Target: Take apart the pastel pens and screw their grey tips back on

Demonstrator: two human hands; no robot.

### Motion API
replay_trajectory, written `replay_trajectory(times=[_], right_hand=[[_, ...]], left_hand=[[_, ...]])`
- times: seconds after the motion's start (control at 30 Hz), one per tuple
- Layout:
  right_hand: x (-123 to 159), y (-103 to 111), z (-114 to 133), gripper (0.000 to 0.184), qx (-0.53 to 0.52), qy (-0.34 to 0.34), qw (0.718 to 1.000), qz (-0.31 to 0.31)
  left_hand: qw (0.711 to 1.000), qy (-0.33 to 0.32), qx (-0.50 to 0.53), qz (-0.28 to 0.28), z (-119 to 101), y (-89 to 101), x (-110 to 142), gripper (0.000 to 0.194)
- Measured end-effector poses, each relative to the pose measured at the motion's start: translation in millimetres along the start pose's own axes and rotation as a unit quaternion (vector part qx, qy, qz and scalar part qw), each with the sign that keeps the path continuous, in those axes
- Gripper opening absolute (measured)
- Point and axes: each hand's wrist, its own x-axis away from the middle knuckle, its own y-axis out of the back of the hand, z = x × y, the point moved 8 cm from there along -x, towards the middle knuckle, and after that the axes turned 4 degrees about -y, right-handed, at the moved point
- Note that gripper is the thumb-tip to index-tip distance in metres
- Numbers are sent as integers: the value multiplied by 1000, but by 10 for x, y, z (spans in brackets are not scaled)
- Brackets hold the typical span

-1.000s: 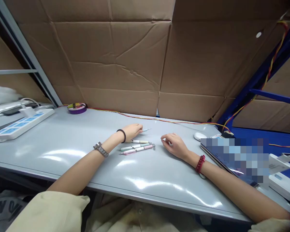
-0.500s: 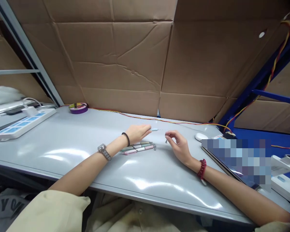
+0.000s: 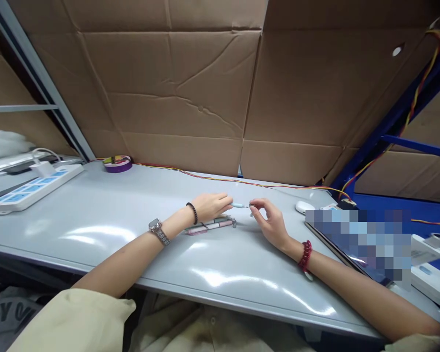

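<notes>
My left hand (image 3: 213, 206) is closed around a light blue pen (image 3: 237, 205), its thin tip pointing right. Facing it, my right hand (image 3: 271, 222) pinches a small grey piece (image 3: 251, 213) between thumb and forefinger. The pen's tip reaches this piece or stops just short of it; I cannot tell which. Below my left hand, a pink and white pen (image 3: 212, 226) lies on the grey table (image 3: 161, 274) beside other pens, partly hidden by the hand.
A purple-rimmed roll (image 3: 117, 165) sits at the back left, near a white power strip (image 3: 36, 188). To the right are a white mouse-like object (image 3: 303, 208) and a dark flat device (image 3: 348, 249), partly blurred out. A red and yellow cable (image 3: 205, 177) runs along the cardboard wall (image 3: 183, 112).
My left hand has moved slightly right and down with the light blue pen, bringing its tip up to the piece in my right hand. The right hand has barely moved.
</notes>
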Motion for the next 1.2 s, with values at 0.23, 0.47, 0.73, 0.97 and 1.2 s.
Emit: replay_trajectory(times=[0.23,0.47,0.73,0.97,1.2], right_hand=[[-4,10,54,7,3,25,1000,0],[13,-40,77,7,-1,45,999,27],[21,-39,47,10,7,29,999,30],[6,-63,28,26,63,20,997,51],[19,-144,27,35,107,44,989,96]], left_hand=[[1000,-7,-8,-4,-14,25,1,28],[1000,-21,-8,-1,-67,4,2,30],[999,-30,13,-23,-70,33,16,26],[998,-45,12,-31,-114,55,24,30],[998,-60,1,-29,-159,43,11,34]])
